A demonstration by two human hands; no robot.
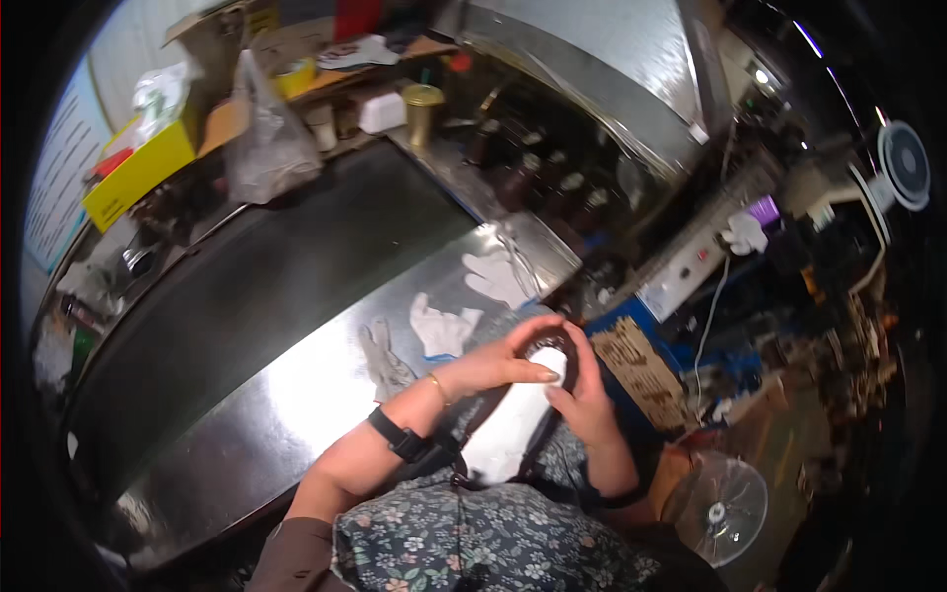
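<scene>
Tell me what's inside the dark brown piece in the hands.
A long white piece shows within the rim of the dark brown piece. The left hand and right hand cover part of its upper end; anything beneath the white surface cannot be seen.

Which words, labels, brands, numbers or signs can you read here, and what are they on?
None reads clearly:
Pale wall sheet: lines of print, too small and blurred.
Yellow box: small dark marking, too small.
Brown cardboard: large dark marks, too blurred.
White-and-brown piece: no text visible.
</scene>
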